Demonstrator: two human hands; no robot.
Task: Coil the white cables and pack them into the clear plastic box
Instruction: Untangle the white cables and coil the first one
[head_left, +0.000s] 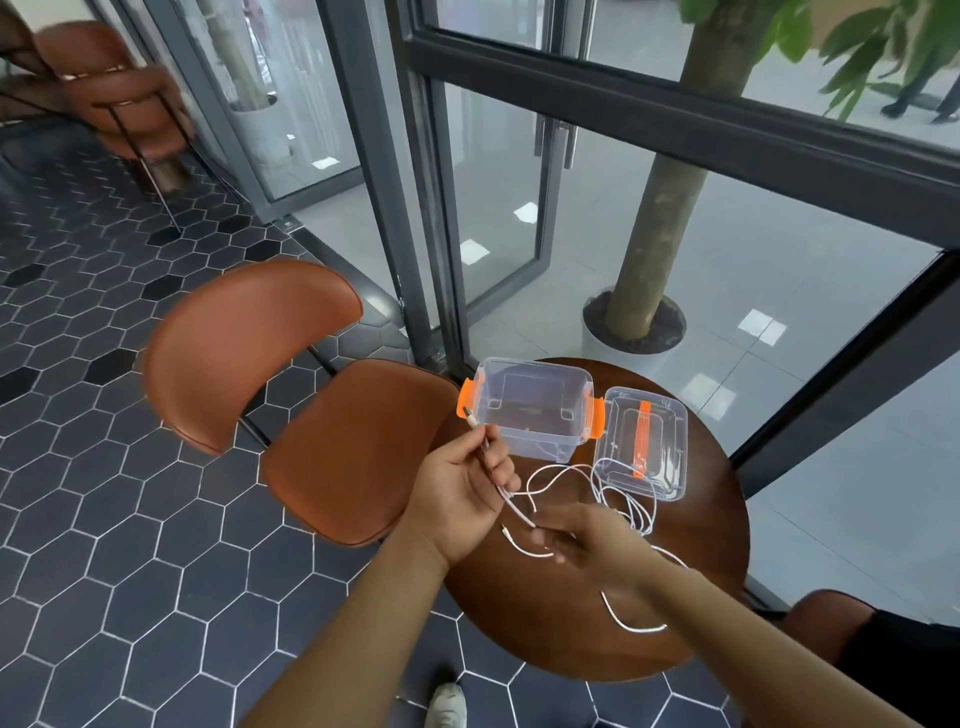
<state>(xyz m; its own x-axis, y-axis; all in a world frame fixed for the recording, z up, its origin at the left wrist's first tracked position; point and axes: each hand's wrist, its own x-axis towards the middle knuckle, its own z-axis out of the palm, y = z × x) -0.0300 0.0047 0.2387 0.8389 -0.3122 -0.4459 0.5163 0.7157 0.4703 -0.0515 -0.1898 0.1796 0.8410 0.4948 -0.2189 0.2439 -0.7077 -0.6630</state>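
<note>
Hands: left hand (462, 493), right hand (587, 540) each pinch white cable (634, 629) | round brown table (571, 644) | hexagon-tiled floor (130, 519) | glass doors (498, 208)

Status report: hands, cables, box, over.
Left hand grips end of white cable; right hand pinches it further along. Rest uncoiled on table. Clear box open, lid beside it. Nothing in the way.

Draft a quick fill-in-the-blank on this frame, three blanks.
1. The clear plastic box has ____ latches on its two ends.
2. Its lid lies on the round table, to the ____ of the box.
3. The left hand and the right hand both hold a white cable, and the number of cables inside the box is ____.

Missing words: orange; right; zero.
</note>
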